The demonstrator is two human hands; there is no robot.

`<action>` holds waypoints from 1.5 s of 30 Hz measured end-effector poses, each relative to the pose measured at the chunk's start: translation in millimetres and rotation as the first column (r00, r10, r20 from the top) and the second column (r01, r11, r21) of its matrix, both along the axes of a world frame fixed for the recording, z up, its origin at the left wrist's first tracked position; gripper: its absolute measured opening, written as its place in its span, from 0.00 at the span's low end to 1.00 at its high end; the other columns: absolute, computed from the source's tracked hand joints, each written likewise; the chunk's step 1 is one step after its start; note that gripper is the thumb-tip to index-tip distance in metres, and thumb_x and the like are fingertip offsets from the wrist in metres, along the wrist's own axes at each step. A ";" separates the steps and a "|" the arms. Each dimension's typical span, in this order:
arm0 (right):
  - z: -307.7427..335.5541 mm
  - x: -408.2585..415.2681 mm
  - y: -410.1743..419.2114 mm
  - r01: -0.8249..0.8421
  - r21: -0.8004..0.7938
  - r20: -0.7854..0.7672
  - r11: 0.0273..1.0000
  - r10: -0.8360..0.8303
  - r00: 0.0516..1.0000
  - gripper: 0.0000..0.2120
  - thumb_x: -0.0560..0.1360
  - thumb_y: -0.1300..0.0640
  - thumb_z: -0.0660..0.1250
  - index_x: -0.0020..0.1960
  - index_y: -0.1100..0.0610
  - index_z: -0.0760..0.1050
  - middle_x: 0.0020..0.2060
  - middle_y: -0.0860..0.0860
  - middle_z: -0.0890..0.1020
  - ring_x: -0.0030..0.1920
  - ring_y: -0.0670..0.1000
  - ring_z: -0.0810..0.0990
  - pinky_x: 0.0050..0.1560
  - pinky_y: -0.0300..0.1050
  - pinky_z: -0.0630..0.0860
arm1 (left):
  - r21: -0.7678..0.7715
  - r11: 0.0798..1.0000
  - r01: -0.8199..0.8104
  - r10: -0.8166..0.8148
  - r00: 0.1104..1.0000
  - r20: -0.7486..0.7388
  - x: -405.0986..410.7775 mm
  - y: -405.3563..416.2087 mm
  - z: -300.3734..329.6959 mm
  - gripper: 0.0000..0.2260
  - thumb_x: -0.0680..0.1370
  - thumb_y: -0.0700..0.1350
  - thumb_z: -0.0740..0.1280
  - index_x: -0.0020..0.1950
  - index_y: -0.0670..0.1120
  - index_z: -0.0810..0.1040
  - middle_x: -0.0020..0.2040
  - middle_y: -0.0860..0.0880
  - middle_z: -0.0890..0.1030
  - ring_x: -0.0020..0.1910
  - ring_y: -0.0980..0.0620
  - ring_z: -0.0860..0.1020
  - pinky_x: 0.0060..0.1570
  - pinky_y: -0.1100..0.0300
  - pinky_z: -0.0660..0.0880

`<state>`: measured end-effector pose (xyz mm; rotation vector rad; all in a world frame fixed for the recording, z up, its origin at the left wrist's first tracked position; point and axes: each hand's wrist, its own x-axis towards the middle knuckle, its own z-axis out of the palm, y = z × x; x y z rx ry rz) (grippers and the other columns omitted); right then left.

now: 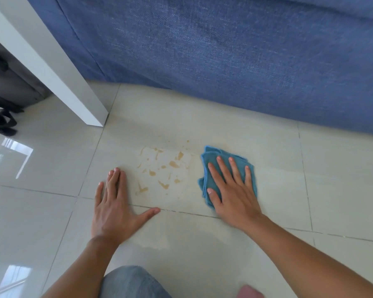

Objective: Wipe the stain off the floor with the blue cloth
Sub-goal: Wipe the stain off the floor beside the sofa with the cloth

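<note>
A patch of brownish-yellow stain point(163, 168) in scattered blotches lies on the pale tiled floor point(202, 254), between my two hands. The folded blue cloth point(211, 157) rests on the floor just right of the stain. My right hand point(230, 188) lies flat on top of the cloth with fingers spread, pressing it down. My left hand point(114, 207) is flat on the bare tile left of the stain, fingers together and thumb out, holding nothing.
A blue fabric sofa point(224, 50) fills the back and right. A white table leg point(52, 67) slants down at the left, with dark bags point(2, 100) behind it. My knee in jeans point(131, 282) shows at the bottom edge.
</note>
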<state>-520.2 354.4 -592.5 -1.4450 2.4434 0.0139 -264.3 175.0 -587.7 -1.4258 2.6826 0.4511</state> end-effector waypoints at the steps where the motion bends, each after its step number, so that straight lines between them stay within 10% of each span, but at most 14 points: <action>1: -0.3 -0.4 9.9 -0.021 -0.015 0.003 1.000 0.021 1.000 0.33 0.80 0.37 0.47 0.83 0.44 0.47 0.84 0.45 0.46 0.83 0.53 0.40 0.80 0.65 0.40 | 0.000 1.000 -0.001 0.001 1.000 -0.001 0.5 -0.1 -0.2 0.62 0.61 0.85 0.52 0.82 0.43 0.46 0.83 0.44 0.49 0.82 0.49 0.44 0.80 0.48 0.44; 11: 4.2 -25.6 -19.2 0.230 0.086 0.009 0.969 -0.232 0.973 0.33 0.82 0.38 0.47 0.83 0.46 0.39 0.82 0.47 0.36 0.82 0.56 0.34 0.78 0.67 0.40 | -0.002 1.000 -0.004 0.003 1.000 -0.022 2.0 1.0 -0.3 0.62 0.61 0.84 0.53 0.82 0.44 0.47 0.83 0.45 0.49 0.82 0.50 0.44 0.80 0.49 0.43; 14: 8.7 -44.4 -17.5 0.193 -0.011 -0.003 0.981 -0.193 0.981 0.37 0.78 0.34 0.54 0.82 0.45 0.48 0.84 0.45 0.44 0.83 0.56 0.43 0.76 0.63 0.51 | 0.005 1.000 -0.005 0.005 1.000 -0.027 2.0 1.2 0.4 0.61 0.61 0.84 0.54 0.82 0.44 0.46 0.83 0.45 0.49 0.82 0.51 0.43 0.80 0.50 0.43; 19: -5.4 -42.4 -8.1 0.130 -0.028 -0.099 0.991 -0.132 0.986 0.40 0.78 0.33 0.44 0.83 0.53 0.49 0.84 0.50 0.46 0.83 0.60 0.42 0.80 0.62 0.44 | 0.034 0.999 -0.010 0.012 0.998 -0.062 5.2 1.8 2.5 0.62 0.62 0.84 0.54 0.82 0.44 0.44 0.83 0.47 0.45 0.81 0.53 0.41 0.80 0.51 0.43; 45: -6.1 -7.7 -74.1 -0.270 -0.121 0.012 0.955 0.274 0.962 0.38 0.76 0.43 0.55 0.83 0.55 0.52 0.84 0.48 0.50 0.83 0.52 0.43 0.81 0.60 0.48 | -0.015 0.998 -0.057 0.057 0.998 -0.014 24.2 -1.7 -1.6 0.59 0.65 0.83 0.52 0.82 0.44 0.46 0.83 0.48 0.46 0.81 0.52 0.40 0.80 0.48 0.43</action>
